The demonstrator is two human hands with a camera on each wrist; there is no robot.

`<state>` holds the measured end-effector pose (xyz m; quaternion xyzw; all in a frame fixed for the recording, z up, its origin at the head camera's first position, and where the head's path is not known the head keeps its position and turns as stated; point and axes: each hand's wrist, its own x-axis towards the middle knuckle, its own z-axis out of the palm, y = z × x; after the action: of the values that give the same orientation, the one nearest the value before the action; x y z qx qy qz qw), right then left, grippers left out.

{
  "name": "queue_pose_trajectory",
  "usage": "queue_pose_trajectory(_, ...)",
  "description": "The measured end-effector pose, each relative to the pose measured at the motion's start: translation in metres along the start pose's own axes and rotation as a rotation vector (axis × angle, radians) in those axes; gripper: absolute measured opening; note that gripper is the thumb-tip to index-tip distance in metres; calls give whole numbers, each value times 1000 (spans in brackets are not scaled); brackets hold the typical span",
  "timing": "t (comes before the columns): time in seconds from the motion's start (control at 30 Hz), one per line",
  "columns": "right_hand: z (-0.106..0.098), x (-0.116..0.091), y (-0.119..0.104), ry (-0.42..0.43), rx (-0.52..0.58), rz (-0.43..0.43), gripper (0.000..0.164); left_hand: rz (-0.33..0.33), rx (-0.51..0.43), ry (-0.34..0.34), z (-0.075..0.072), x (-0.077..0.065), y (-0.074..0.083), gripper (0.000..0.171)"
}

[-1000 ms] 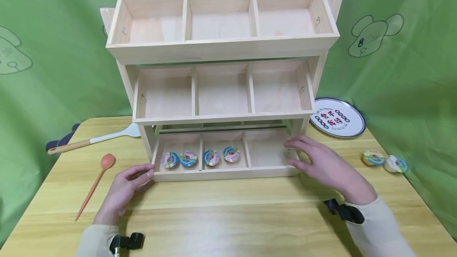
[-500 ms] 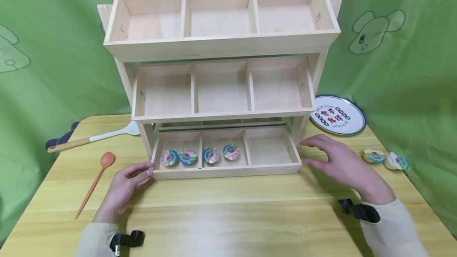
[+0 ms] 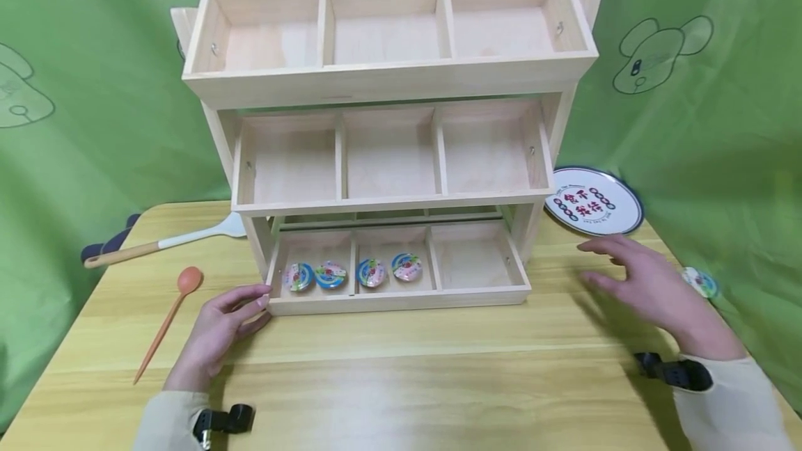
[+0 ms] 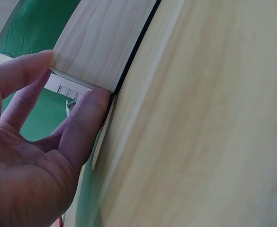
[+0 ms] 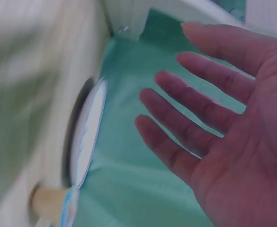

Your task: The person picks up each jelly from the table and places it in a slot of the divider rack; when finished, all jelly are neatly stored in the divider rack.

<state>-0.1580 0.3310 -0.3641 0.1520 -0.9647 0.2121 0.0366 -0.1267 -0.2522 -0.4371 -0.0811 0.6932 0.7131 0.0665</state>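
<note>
A three-tier wooden rack [image 3: 390, 81] stands on the table. Its bottom tray [image 3: 401, 303] holds several jelly cups [image 3: 330, 275], two in the left compartment and two in the middle one. My left hand [image 3: 219, 333] holds the tray's left front corner; the left wrist view shows its fingertips on the upper and lower edges of the tray's end [image 4: 100, 42]. To the right, my right hand [image 3: 658, 294] is in the air with fingers spread, touching nothing. Beyond it lies a jelly cup [image 3: 700, 282]. The right wrist view shows a yellowish cup [image 5: 50, 205] below this hand.
A round plate [image 3: 594, 202] lies behind my right hand. On the left are an orange spoon [image 3: 188, 281] and a white spatula with a wooden handle [image 3: 194, 235]. Green cloth [image 3: 720, 145] encloses the back and sides of the table.
My right hand has left the bottom tray's right end and moved right, over the loose jelly cups, covering one from the head view. My left hand stays at its corner.
</note>
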Motion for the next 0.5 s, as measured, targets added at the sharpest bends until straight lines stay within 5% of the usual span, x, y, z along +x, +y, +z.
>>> queue_pose_trajectory(0.27, -9, -12, 38, 5, 16, 88, 44, 31, -24, -19, 1, -1, -1, 32)
queue_pose_trajectory(0.5, -8, -19, 70, 13, 23, 83, 47, 29, -24, -17, 0, -1, -2, 34)
